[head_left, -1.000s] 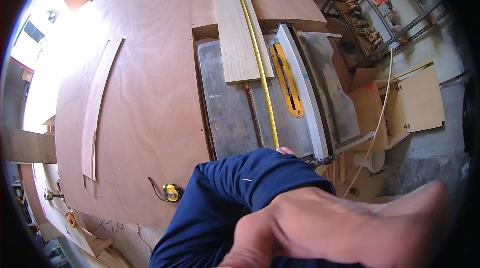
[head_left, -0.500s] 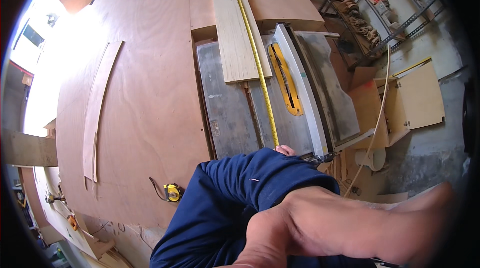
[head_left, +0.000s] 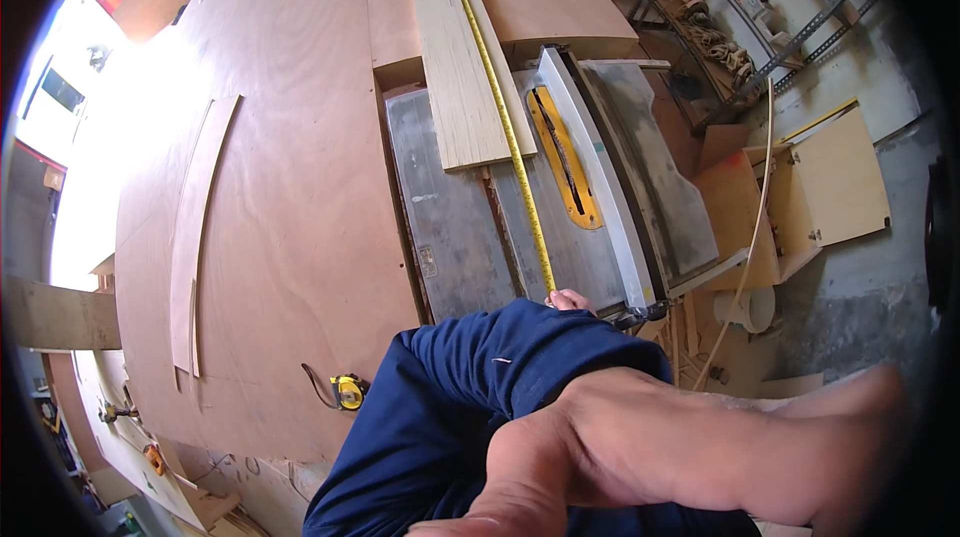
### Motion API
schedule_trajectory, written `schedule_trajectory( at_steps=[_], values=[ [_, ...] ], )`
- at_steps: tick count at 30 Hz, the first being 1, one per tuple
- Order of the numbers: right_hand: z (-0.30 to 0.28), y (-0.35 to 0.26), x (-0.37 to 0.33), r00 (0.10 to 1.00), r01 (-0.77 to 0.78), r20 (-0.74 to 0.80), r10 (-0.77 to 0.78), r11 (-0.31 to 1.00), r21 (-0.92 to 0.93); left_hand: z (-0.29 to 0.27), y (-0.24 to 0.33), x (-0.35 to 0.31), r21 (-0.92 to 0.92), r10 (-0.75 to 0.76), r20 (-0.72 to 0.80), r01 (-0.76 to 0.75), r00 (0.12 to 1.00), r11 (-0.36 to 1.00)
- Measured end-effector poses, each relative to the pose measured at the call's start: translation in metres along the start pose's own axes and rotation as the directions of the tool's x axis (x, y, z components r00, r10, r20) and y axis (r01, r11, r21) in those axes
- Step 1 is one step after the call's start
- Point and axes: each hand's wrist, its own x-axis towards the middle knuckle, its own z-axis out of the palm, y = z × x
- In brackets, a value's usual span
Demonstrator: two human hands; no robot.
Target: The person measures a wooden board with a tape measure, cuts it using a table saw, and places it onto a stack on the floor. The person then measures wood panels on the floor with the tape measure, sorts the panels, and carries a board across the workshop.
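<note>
A yellow tape measure blade [head_left: 505, 122] runs along a pale wooden board [head_left: 462, 107] and on over the grey table saw top [head_left: 440, 217] toward me. At its near end the fingers of my right hand [head_left: 570, 301] are closed on the blade; my sleeve hides the rest of that hand. My left arm, in a navy sleeve [head_left: 470, 357], bends across in front. Large and close to the view is my left hand [head_left: 690, 437], thumb and fingers apart, their tips cut off by the picture's edge. What it touches there is hidden.
The saw's yellow insert [head_left: 562, 157] and pale fence [head_left: 597, 167] are right of the tape. On the broad plywood surface [head_left: 300, 217] lie a thin wood strip [head_left: 200, 227] and a yellow-black tape measure [head_left: 349, 392]. Metal shelves [head_left: 740, 27] and an open wooden cabinet [head_left: 820, 187] stand right.
The whole view has shifted slightly, moving the board and saw a little left in the picture. Both hands keep nearly the same pose, and the tape stays in place along the board.
</note>
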Motion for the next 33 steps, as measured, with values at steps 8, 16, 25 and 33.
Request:
schedule_trajectory(
  at_steps=[8, 16, 25, 33],
  values=[
    [0.005, -0.021, -0.01, 0.982, -0.184, 0.056, 0.178, 0.972, 0.146, -0.008, 0.0, -0.003, -0.005, -0.007, -0.013, 0.007, 1.0, 1.0],
    [-0.003, 0.004, 0.008, 0.994, -0.057, 0.104, 0.044, 0.989, 0.134, -0.021, -0.002, 0.006, -0.016, -0.003, 0.015, 0.003, 1.0, 1.0],
    [-0.003, 0.009, 0.002, 0.971, -0.219, 0.156, 0.18, 0.932, 0.29, -0.257, 0.108, -0.19, 0.261, 0.323, -0.763, 0.725, 0.559, -0.638],
    [-0.011, -0.004, -0.004, 0.974, -0.218, 0.111, 0.198, 0.95, 0.224, -0.282, 0.118, -0.248, -0.134, 0.315, -0.885, 0.463, 0.342, -0.876]
  ],
)
